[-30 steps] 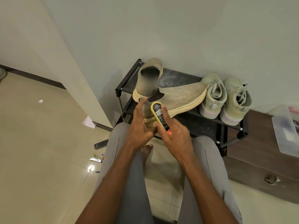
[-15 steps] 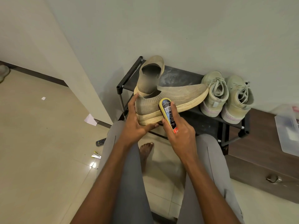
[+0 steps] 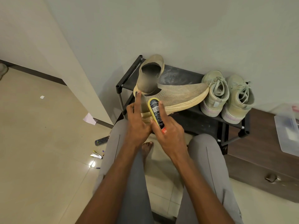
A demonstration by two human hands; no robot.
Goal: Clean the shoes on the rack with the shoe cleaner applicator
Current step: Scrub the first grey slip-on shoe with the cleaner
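Now, applicator (image 3: 155,113): pinched in right hand (image 3: 168,133), pressed on the heel side of the knit shoe (image 3: 176,96); lower than a second ago.
Left hand (image 3: 137,122): steadies the shoe's heel, forefinger straight up the collar, no longer wrapped.
Shoe: toe touching the laced pair (image 3: 226,96).
Rack (image 3: 184,76): shoe overhangs the front edge; bare shelf behind.

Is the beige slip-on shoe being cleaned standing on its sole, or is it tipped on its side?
Tipped. The slip-on shoe lies on its side on the rack; its pale sole edge faces the camera.
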